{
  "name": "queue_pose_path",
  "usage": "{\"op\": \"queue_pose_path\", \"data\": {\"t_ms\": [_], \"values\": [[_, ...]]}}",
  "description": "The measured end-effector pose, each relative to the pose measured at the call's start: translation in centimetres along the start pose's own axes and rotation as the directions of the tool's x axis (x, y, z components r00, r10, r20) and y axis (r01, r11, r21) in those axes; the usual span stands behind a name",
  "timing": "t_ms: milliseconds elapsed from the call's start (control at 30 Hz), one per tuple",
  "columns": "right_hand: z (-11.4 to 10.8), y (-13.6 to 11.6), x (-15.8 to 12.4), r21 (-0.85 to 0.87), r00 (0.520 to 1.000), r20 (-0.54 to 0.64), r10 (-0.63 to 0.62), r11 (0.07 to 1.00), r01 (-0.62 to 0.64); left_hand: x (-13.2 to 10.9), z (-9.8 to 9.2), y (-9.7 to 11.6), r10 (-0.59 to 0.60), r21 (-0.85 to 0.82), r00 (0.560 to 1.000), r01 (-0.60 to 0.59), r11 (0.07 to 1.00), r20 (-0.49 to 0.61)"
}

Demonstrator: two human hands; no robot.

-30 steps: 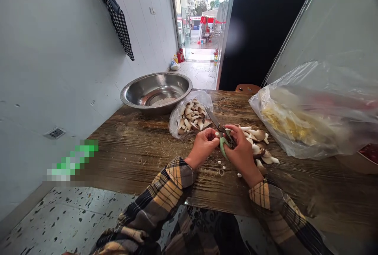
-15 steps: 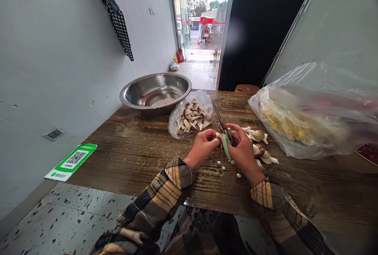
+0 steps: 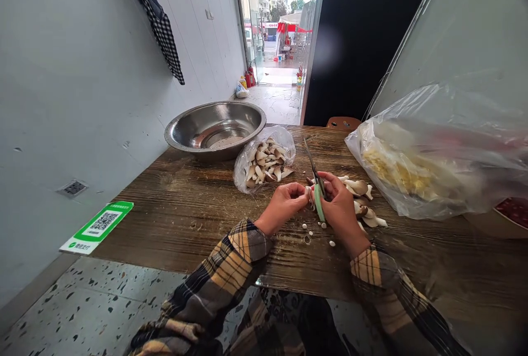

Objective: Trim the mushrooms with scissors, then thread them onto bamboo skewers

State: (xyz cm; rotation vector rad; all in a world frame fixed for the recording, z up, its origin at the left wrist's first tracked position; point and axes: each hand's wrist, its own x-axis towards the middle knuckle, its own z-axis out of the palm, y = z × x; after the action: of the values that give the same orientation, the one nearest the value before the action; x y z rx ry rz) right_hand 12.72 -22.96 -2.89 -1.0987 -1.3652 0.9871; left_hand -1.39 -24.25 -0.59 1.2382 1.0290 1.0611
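My right hand [image 3: 337, 200] is closed round the green handles of a pair of scissors [image 3: 319, 202], whose dark blades point up and away. Close beside it, my left hand [image 3: 284, 206] pinches a mushroom [image 3: 307, 193], mostly hidden by the fingers. Whole mushrooms [image 3: 373, 217] lie on the table behind and to the right of my right hand. Beyond my left hand stands an open clear plastic bag [image 3: 242, 173] holding many cut mushrooms [image 3: 270, 159]. Small white stem ends [image 3: 332, 244] are scattered on the wood below my hands.
A wide steel basin [image 3: 175, 135] stands at the table's far left. On the right lies a large clear bag [image 3: 406, 171] with yellowish food inside, beside a bowl of dark red food [image 3: 513, 214]. A green QR-code card [image 3: 99, 226] sits at the left edge of the wooden table [image 3: 177, 240].
The scissor blades look closer together now and the scissors have turned slightly. The mushroom piece in my left hand has shifted a little. Both hands stay in nearly the same place.
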Motion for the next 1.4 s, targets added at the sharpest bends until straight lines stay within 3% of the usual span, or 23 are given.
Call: {"op": "queue_pose_path", "data": {"t_ms": [267,633,867,1133,1400], "values": [[0.1,0.0,-0.1,-0.123,0.998,-0.017,-0.067,0.990,0.064,0.6,-0.4,-0.4,0.068,-0.018,0.994,-0.070,0.997,-0.082],[0.4,-0.1,0.1,0.299,0.987,-0.039,0.154,0.945,-0.136,0.5,-0.5,-0.5,0.100,-0.193,0.995,-0.099,0.976,-0.004],[0.4,-0.6,0.4,0.465,0.964,-0.113,0.242,0.870,-0.164,0.4,-0.7,-0.4,0.131,-0.215,0.990,-0.115,0.970,0.059],[0.4,-0.3,0.7,0.432,0.947,-0.270,0.174,0.901,-0.042,0.6,-0.8,-0.6,0.123,-0.211,0.992,-0.124,0.970,-0.020],[-1.2,-0.4,1.5,0.414,0.873,-0.470,0.130,0.906,0.088,0.6,-1.6,-0.5,0.112,-0.225,0.984,-0.141,0.964,-0.137]]}}
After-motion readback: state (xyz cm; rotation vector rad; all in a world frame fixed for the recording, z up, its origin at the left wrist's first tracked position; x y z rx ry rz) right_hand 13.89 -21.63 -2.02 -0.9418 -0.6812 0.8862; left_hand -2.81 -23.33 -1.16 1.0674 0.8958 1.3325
